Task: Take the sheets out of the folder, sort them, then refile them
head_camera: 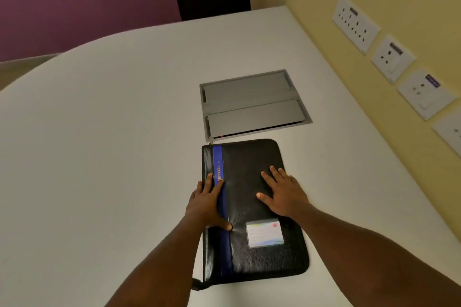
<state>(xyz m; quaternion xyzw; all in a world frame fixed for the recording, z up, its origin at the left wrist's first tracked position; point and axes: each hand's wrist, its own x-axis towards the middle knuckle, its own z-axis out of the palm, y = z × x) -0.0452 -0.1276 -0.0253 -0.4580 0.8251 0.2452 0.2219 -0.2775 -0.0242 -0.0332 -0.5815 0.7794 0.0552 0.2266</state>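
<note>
Black textured zip folder with blue stripe [252, 209] lies closed, flat, lower centre of frame on the white table [112, 132]. Long axis runs near-to-far, leaning slightly left at top; label card at near end. Left hand [207, 203] spread flat over stripe edge. Right hand [282, 192] spread, palm down on cover. Grey flap panel [254, 102] just beyond folder.

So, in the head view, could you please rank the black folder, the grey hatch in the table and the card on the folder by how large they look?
1. Black folder, though it lies nearer the camera.
2. Grey hatch.
3. Card, clearly smallest.
</note>
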